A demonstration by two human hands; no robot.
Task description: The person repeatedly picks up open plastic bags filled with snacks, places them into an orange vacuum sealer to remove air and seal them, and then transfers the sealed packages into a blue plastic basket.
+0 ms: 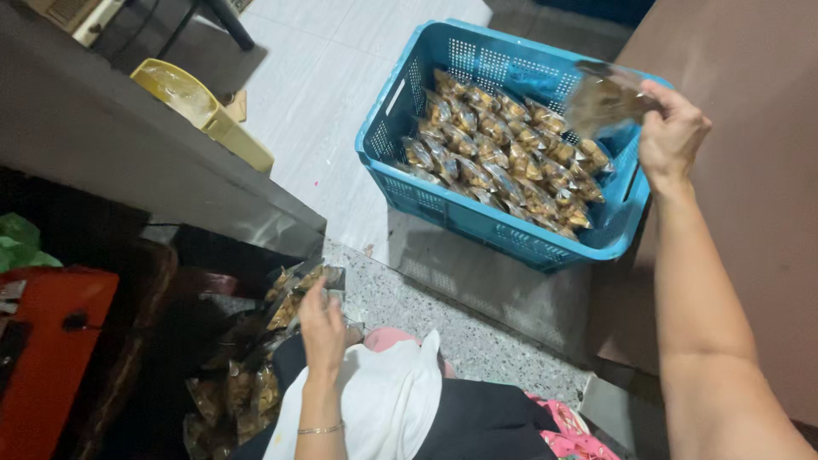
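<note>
- Head cam looks straight down: the right hand is up over the far right corner of the blue crate, fingers pinched shut on the edge of a clear snack packet, which hangs in the air above the rim. It's blurry, so I can't make out much of what's inside beyond something brownish.
- Left hand is low by the lap, fingers curled around another clear packet from a loose pile of packets sitting in the dark at lower left. Thin bracelet on that wrist.
- Crate is already pretty full, with rows of packets standing on edge side by side. It sits on the light tiled floor.
- White cloth is draped over the lap.
- Further out: yellow dustpan-looking scoop on the left, and something orange-red at the left edge.
- What could go wrong, my guess: the raised packet is only held by its edge and sits right at the crate's corner, so a loose pinch could drop it outside onto the floor. Landing flat on the rows could knock the standing ones crooked too. The left-hand grab looks loose, so that one could slip back into the pile.
</note>
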